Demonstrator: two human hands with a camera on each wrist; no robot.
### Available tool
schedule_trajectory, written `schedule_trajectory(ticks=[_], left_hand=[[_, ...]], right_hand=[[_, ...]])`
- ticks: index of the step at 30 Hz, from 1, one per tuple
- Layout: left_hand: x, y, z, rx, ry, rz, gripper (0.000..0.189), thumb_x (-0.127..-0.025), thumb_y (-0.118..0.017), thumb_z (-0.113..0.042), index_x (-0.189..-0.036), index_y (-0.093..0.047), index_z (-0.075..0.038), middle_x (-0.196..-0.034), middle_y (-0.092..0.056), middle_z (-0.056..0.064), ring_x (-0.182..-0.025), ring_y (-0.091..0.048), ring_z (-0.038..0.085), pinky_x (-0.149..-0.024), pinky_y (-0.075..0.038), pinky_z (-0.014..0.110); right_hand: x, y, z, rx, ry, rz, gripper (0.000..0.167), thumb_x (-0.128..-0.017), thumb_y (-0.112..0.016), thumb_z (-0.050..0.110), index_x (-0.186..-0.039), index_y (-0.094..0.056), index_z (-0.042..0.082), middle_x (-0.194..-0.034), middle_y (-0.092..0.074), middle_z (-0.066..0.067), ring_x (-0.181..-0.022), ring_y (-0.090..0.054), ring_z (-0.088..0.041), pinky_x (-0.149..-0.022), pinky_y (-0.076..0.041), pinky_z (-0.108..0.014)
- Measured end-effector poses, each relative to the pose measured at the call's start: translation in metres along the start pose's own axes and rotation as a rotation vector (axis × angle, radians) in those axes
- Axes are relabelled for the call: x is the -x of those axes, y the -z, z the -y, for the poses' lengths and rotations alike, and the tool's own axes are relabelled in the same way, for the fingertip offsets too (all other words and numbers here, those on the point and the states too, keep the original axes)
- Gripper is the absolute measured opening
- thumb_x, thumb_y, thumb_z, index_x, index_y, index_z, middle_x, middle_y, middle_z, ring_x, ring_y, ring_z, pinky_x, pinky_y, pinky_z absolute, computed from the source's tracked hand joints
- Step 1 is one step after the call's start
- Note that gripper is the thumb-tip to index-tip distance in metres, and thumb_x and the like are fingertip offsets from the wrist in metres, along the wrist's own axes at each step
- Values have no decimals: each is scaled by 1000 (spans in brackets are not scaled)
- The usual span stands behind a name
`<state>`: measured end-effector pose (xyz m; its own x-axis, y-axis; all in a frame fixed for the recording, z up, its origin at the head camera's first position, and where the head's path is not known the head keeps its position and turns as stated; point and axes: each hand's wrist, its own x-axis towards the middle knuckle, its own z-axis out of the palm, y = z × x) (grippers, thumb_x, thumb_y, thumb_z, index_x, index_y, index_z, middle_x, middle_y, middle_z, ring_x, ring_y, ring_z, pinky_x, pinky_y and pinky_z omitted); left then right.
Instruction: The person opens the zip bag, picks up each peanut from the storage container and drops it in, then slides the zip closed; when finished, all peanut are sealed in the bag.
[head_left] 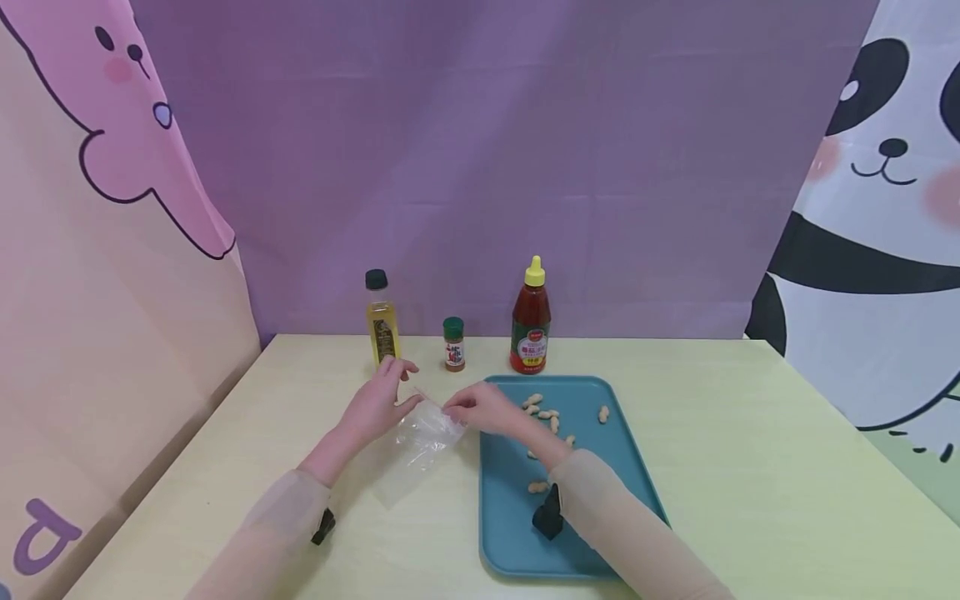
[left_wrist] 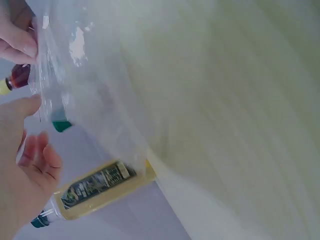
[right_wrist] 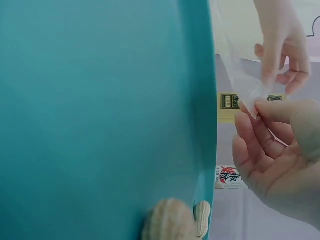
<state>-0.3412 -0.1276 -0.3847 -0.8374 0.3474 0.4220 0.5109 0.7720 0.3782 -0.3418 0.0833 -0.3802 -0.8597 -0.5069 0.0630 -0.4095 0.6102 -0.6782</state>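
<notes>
A clear plastic bag [head_left: 423, 437] hangs between the two hands, just left of the tray. My right hand [head_left: 483, 408] pinches its upper corner between thumb and forefinger, as the right wrist view shows. My left hand [head_left: 375, 400] is at the bag's other upper side, with its thumb touching the film and its fingers spread apart from the thumb. Behind the left fingers stands an oil bottle [head_left: 383, 325] with a dark cap. Under the right forearm lies a blue tray [head_left: 577, 546] holding several peanuts [head_left: 537, 487]; the forearm hides part of it.
Towards the back of the table [head_left: 750, 467] stand a small green-capped spice jar [head_left: 453, 346] and a ketchup bottle [head_left: 531, 325] with a yellow tip. A purple curtain [head_left: 480, 167] hangs behind them. One peanut [head_left: 603, 414] sits apart near the tray's right side.
</notes>
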Motion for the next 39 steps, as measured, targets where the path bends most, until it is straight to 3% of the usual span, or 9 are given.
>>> schedule_trajectory(ticks=[3, 6, 9, 12, 19, 26, 34, 39], left_hand=[[-2, 0, -6, 99, 58, -7, 22, -84, -71, -17, -98, -56, -7, -87, -55, 4, -72, -50, 15, -61, -45, 24], [-4, -1, -9, 213, 123, 77, 13, -88, -66, -20, -86, -61, -8, -73, -58, 0, -63, -48, 12, -54, -41, 22], [-4, -3, -11, 297, 177, 167, 25, -92, -60, -30, -82, -65, -8, -67, -59, -1, -58, -49, 12, -53, -42, 22], [-4, -4, -13, 346, 207, 214, 35, -93, -56, -38, -82, -65, -6, -65, -59, 0, -56, -50, 13, -53, -44, 25], [-5, -6, -15, 404, 189, 238, 21, -94, -57, -24, -86, -67, -8, -69, -62, 0, -53, -50, 13, -51, -44, 24], [-5, -5, -15, 540, 202, 229, 17, -96, -51, -18, -92, -65, -9, -77, -64, 5, -55, -51, 13, -49, -41, 23], [-4, -5, -15, 618, 201, 270, 18, -97, -48, -18, -91, -59, -5, -73, -57, 4, -58, -49, 12, -51, -40, 22], [-3, -5, -17, 612, 214, 276, 19, -96, -47, -16, -84, -56, -5, -63, -48, 0, -56, -45, 13, -52, -39, 23]], right_hand=[[1, 1, 2, -9, -9, -35, 20, -92, -60, 19, -104, -71, 7, -91, -69, -5, -75, -56, -13, -68, -51, -23], [2, 2, 3, -6, -12, -71, 18, -91, -61, 20, -101, -71, 8, -92, -69, -5, -77, -57, -13, -70, -52, -24], [2, 3, 5, -8, -26, -90, 17, -90, -64, 22, -99, -72, 9, -92, -70, -3, -77, -57, -13, -71, -53, -25], [2, 3, 7, -21, -37, -103, 16, -88, -66, 23, -95, -73, 10, -89, -70, -2, -76, -56, -14, -69, -52, -24], [3, 5, 10, -30, -20, -142, 15, -86, -69, 25, -89, -73, 11, -83, -69, 0, -73, -54, -14, -66, -49, -23], [5, 6, 10, -106, -32, -135, 16, -88, -66, 25, -90, -71, 10, -81, -68, -2, -74, -57, -13, -66, -49, -23], [8, 7, 8, -257, -130, -110, 24, -91, -61, 28, -95, -69, 6, -83, -68, -5, -72, -60, -13, -67, -54, -28], [8, 6, 7, -300, -201, -197, 24, -90, -63, 24, -96, -68, 1, -73, -65, -5, -61, -59, -11, -63, -56, -27]])
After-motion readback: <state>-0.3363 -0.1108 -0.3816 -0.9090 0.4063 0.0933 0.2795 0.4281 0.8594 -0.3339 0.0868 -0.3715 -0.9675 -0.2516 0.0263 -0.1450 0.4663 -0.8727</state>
